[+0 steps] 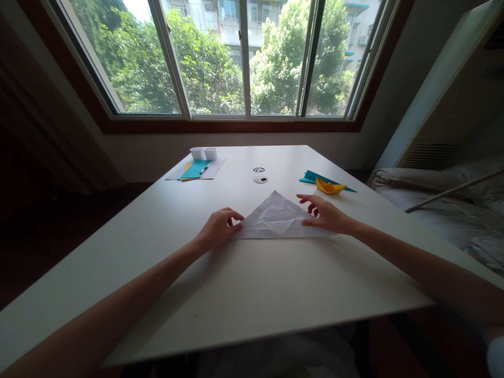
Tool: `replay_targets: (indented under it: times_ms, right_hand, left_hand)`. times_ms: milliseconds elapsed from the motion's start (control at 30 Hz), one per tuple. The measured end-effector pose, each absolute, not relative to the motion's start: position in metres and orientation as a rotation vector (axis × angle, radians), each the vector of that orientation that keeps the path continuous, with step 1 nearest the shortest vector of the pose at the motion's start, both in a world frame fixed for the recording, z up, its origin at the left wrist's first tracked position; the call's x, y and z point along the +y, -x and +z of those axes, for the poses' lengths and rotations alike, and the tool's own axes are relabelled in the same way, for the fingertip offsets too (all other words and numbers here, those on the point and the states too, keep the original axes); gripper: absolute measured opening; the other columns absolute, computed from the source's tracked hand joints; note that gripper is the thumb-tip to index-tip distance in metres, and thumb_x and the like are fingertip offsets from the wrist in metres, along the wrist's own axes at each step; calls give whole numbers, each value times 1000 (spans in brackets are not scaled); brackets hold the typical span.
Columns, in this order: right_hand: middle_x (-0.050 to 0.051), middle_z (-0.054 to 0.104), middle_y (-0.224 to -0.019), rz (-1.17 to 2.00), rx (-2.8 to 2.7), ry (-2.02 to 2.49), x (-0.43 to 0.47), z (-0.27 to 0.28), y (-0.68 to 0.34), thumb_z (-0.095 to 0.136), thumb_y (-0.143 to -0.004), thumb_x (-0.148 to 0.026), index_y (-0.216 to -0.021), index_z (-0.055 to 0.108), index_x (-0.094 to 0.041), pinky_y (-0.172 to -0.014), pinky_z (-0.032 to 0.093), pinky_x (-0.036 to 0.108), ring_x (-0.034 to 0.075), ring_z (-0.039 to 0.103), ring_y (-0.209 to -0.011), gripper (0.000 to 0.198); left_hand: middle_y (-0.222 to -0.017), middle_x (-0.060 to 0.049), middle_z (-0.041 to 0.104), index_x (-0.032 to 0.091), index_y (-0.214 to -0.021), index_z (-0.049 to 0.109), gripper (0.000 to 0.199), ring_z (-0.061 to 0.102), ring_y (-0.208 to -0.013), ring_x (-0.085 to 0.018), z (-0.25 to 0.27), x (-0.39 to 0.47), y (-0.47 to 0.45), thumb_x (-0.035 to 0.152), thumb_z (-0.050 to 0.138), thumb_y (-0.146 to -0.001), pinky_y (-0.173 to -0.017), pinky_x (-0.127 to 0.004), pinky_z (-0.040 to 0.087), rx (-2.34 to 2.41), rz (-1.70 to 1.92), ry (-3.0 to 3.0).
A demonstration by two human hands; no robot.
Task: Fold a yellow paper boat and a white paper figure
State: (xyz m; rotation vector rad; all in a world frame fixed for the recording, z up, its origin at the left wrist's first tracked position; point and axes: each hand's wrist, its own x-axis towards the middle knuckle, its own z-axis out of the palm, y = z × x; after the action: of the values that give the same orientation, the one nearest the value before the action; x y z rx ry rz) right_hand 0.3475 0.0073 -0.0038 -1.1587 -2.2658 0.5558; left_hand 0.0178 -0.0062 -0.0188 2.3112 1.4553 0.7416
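A white sheet of paper (277,212), folded into a wide triangle with creases across it, lies on the white table in front of me. Its point faces the window and its long straight edge faces me. At its left corner, my left hand (220,228) has thumb and index finger closed on the paper's edge. My right hand (329,215) is over the right side, fingers spread and index finger raised, with the thumb touching or just above the paper. The paper's right corner is partly hidden under that hand.
Beyond my right hand are a yellow paper boat (329,186) and a teal folded paper plane (311,176). Round table inserts (260,179) lie mid-table. Far left hold teal sheets (196,169), a pen (205,167) and two white paper boxes (210,153). A sofa (413,184) stands right.
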Motion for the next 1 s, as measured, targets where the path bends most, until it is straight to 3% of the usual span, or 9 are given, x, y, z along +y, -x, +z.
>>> replay_targets:
  times_ms: [133, 300, 467, 533, 600, 667, 800, 933, 1000]
  right_hand:
    - [8, 53, -117, 607, -2132, 1077, 1, 0, -344, 62, -72, -32, -131, 39, -22, -64, 49, 29, 11, 48, -67, 64]
    - [8, 57, -112, 854, -2056, 919, -8, 5, -339, 62, -74, -35, -125, 47, -20, -62, 48, 27, 10, 50, -65, 55]
    - [8, 59, -112, 893, -2414, 720, -28, 12, -332, 53, -81, -37, -100, 65, -20, -77, 49, 29, 18, 57, -93, 28]
    - [8, 55, -121, 831, -2600, 654, -36, 15, -330, 50, -84, -36, -108, 62, -23, -87, 44, 33, 19, 54, -104, 30]
    - [5, 47, -132, 764, -2802, 630, -42, 18, -329, 51, -83, -40, -116, 58, -29, -101, 29, 43, 23, 42, -120, 35]
    - [3, 36, -141, 739, -2943, 657, -47, 19, -328, 50, -83, -45, -123, 51, -34, -105, 18, 48, 27, 29, -129, 42]
    - [2, 24, -146, 643, -3004, 776, -55, 21, -322, 40, -86, -49, -129, 42, -37, -103, 20, 50, 29, 26, -131, 44]
    - [4, 44, -135, 601, -2969, 750, -53, 22, -318, 30, -92, -43, -128, 45, -30, -103, 24, 41, 21, 41, -122, 42]
    - [4, 56, -123, 567, -2894, 806, -42, 19, -322, 28, -93, -39, -122, 53, -25, -99, 31, 36, 18, 49, -113, 41]
  left_hand:
    - [-72, -1, 63, 18, -78, 64, 17, 55, -65, -14, -13, -8, -22, 32, 56, -73, -62, -25, 42, 1498, 748, -2252]
    - [-80, -2, 62, 17, -80, 59, 17, 53, -72, -15, -8, -4, -19, 32, 51, -79, -66, -26, 41, 1480, 1038, -2277]
    - [-89, -5, 63, 16, -94, 58, 27, 55, -78, -17, -7, -2, -12, 35, 41, -84, -70, -28, 43, 1162, 745, -2238]
    - [-92, -5, 65, 17, -99, 58, 32, 57, -86, -18, -4, -5, -11, 35, 35, -87, -78, -30, 43, 1052, 630, -2135]
    - [-93, -5, 67, 17, -99, 60, 38, 58, -90, -20, 2, -8, -13, 39, 31, -88, -85, -32, 41, 1039, 559, -2080]
    - [-95, -6, 66, 18, -95, 64, 47, 58, -92, -21, 9, -12, -17, 46, 27, -89, -87, -34, 40, 1125, 487, -2133]
    - [-106, -6, 64, 24, -101, 64, 51, 51, -104, -26, 14, -25, -30, 59, 31, -85, -92, -42, 35, 1351, 281, -2452]
    - [-135, -8, 42, 32, -124, 48, 65, 34, -122, -34, 7, -35, -37, 70, 42, -72, -97, -52, 25, 1413, 105, -2671]
    - [-143, -8, 30, 36, -132, 37, 67, 27, -127, -34, 1, -34, -33, 69, 41, -74, -100, -51, 22, 1332, -10, -2692]
